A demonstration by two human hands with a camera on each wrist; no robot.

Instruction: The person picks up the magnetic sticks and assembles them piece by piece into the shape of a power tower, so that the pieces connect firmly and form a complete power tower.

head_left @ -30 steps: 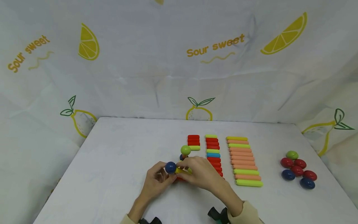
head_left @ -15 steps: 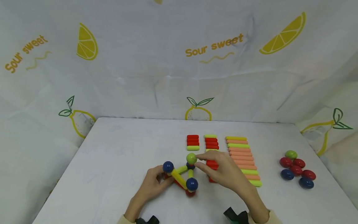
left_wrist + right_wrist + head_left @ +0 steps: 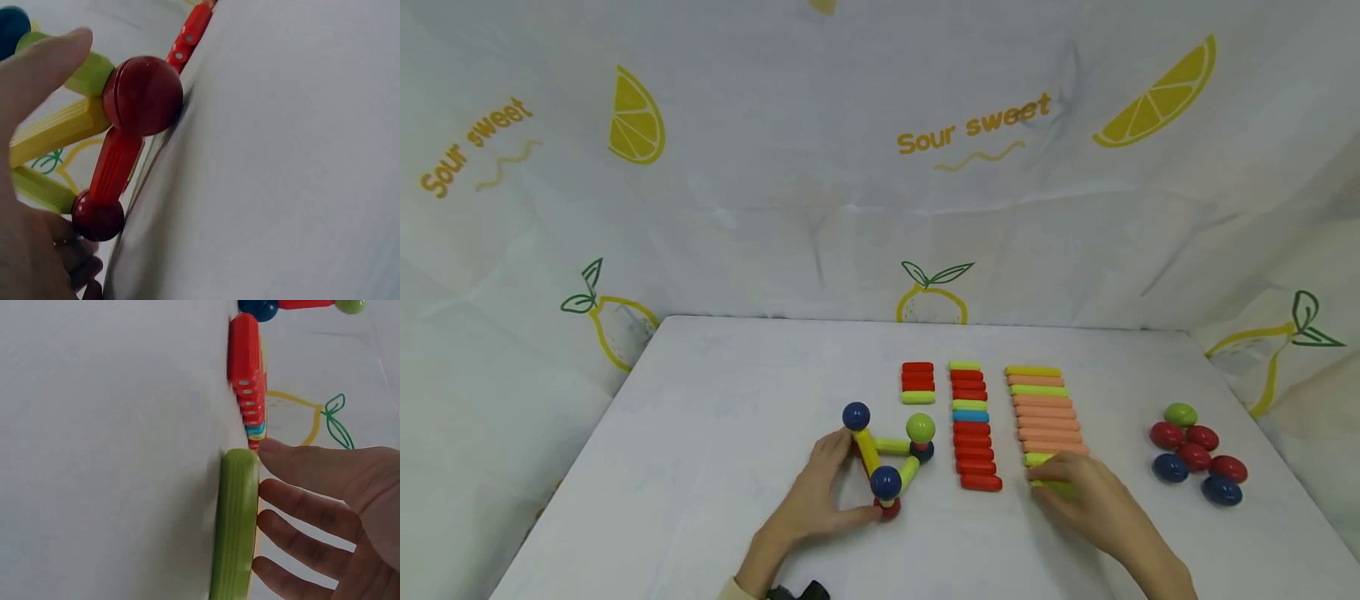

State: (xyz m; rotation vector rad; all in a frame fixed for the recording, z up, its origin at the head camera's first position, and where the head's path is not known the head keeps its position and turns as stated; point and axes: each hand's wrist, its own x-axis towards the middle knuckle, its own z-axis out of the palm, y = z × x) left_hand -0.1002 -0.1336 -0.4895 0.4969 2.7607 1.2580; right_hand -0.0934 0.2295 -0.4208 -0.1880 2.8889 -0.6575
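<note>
My left hand (image 3: 820,492) holds a magnetic ball-and-rod frame on the table, thumb by the front red ball and fingers at the far left side. A yellow rod (image 3: 867,452) joins two raised blue balls (image 3: 886,482); a green ball (image 3: 921,428) tops the right corner. In the left wrist view, a red rod (image 3: 117,164) links two dark red balls (image 3: 144,95). My right hand (image 3: 1093,500) reaches over the front end of the long-rod column. There, the right wrist view has its thumb and loosely extended fingers along the upper side of a green rod (image 3: 234,525).
Short red, green and blue rods (image 3: 973,454) lie in a column between the hands, beside a smaller stack (image 3: 917,377). Long orange rods (image 3: 1047,423) form another column. Several loose red, blue and green balls (image 3: 1193,457) sit at the right. A printed cloth (image 3: 775,208) hangs behind.
My right hand has left the green ball on the frame and moved right to the long rods. The frame has turned a little under my left hand, which stays at it.
</note>
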